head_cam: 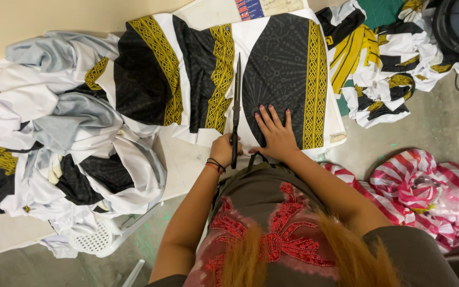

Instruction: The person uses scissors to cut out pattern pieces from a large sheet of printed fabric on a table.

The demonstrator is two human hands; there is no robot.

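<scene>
**Q:** Nearest the lens, what do you see, and what is in each hand?

**A:** Closest is my own embroidered top; beyond it, my two hands. My left hand [224,150] is clenched around the handles of one pair of scissors [236,106]. Its long blades point away from me, and from here they look nearly closed. My right hand [275,133] grasps nothing: it lies flat, fingers spread, pressing on the black curved panel [280,69] of the printed fabric [251,37].

**Q:** Where does the cutting tool sit relative to the print?

**A:** It lies on the white strip between two gold-patterned bands, one band [220,74] to its left and one band [314,79] beyond the black panel to its right. The blades run alongside the panel's curved left edge.

**Q:** Count the fabric heaps.

**A:** Three. One large grey, white and black heap [59,138] lies to my left, partly overhanging a white plastic basket [99,239]. One smaller black, white and yellow heap [378,58] lies at upper right. One red-and-white striped bundle [426,191] lies on the floor to my right.

**Q:** Edges and free room?

**A:** The white work board [187,165] ends just in front of my hands; fabric overhangs its right edge near my right wrist. Bare floor [442,122] lies open between the upper-right heap and the striped bundle.
</scene>
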